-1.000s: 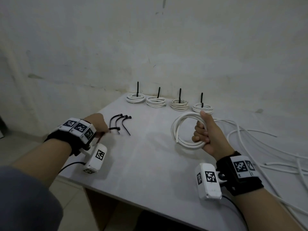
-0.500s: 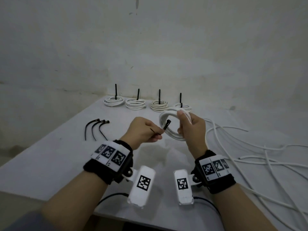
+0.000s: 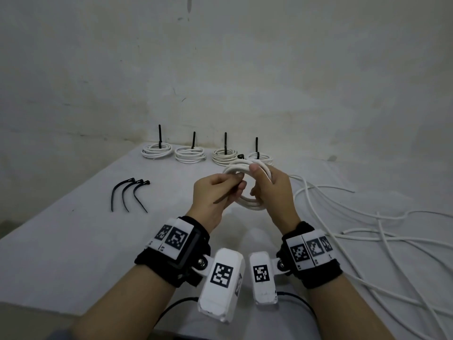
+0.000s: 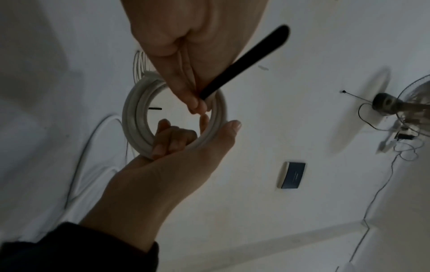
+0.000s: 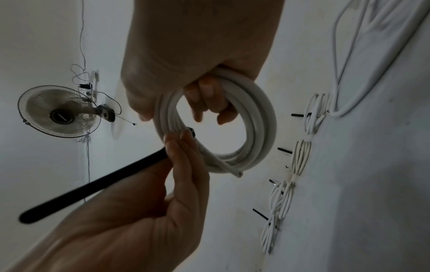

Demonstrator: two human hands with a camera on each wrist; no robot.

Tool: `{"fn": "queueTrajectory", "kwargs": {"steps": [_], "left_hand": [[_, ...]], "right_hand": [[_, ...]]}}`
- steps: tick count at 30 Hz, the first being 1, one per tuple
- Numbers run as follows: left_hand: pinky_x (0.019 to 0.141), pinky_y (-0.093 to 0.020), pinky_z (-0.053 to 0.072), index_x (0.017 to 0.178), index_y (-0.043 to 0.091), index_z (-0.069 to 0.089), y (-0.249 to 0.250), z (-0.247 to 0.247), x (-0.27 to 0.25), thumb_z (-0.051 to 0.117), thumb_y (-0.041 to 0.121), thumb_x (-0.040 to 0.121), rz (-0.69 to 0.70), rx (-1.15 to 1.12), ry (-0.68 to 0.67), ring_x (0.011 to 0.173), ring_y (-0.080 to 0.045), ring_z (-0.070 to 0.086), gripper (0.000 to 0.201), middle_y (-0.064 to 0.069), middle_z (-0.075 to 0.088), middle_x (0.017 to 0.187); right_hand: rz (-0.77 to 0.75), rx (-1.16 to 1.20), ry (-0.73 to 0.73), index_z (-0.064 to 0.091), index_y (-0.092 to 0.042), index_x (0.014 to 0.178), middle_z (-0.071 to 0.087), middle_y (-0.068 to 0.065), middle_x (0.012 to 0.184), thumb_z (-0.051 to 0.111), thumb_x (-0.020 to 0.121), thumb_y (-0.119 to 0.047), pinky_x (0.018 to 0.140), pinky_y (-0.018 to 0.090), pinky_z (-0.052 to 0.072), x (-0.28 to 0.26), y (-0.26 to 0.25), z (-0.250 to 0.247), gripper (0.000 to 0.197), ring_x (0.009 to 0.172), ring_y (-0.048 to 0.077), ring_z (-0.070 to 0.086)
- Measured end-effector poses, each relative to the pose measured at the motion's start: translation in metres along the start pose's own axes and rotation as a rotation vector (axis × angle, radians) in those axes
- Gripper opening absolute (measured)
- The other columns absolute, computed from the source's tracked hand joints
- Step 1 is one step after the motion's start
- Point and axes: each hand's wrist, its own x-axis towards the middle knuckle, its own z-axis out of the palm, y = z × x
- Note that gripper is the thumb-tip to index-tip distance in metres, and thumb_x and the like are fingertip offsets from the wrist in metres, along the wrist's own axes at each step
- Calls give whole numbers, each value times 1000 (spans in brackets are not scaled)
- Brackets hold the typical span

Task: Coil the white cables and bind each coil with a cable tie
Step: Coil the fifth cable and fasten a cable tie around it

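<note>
Wrist boxes: We wear a black band on each wrist, and a white box with black-and-white squares hangs from each band, nearest to us.
Our left hand: Our left hand pinches a black cable tie between thumb and fingers. The long tail of the tie sticks back toward our wrist. Its head end is right at the coil.
Our right hand: Our right hand is wrapped around the white coil. The fingers go through the hole in the middle and the thumb lies on top.
The coil: We hold it up above the table, between our two hands. It has a few loops, and one cut end pokes out at the bottom in the right wrist view.
Loose cables: More white cable lies in long messy curves on the table to our right.
Spare ties: Three black ties lie side by side on the table to our left, well apart from our hands.
Done coils: Four small white coils sit in a row at the far edge of the table. Each one has a black tie tail standing straight up.
Far away: A pale wall stands behind the table. In the wrist views we also see a fan fixed to a wall.
</note>
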Motion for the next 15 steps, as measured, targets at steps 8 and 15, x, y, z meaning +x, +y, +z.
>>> {"fn": "queueTrajectory", "kwargs": {"steps": [8, 15], "left_hand": [[67, -16, 56, 96, -6, 65, 12, -8, -1, 50, -6, 90, -103, -25, -128, 73, -13, 68, 16, -16, 68, 86], [83, -24, 54, 93, 0, 68, 19, -12, -5, 62, -2, 84, 154, 339, -233, 86, -15, 69, 11, -15, 71, 91]], "right_hand": [[163, 111, 57, 68, 4, 87, 41, -3, 44, 62, 90, -25, 46, 21, 34, 3, 7, -1, 29, 45, 12, 43], [153, 147, 72, 71, -5, 84, 44, -3, 45, 66, 85, -28, 48, 22, 36, 2, 1, -2, 23, 48, 14, 45]]}}
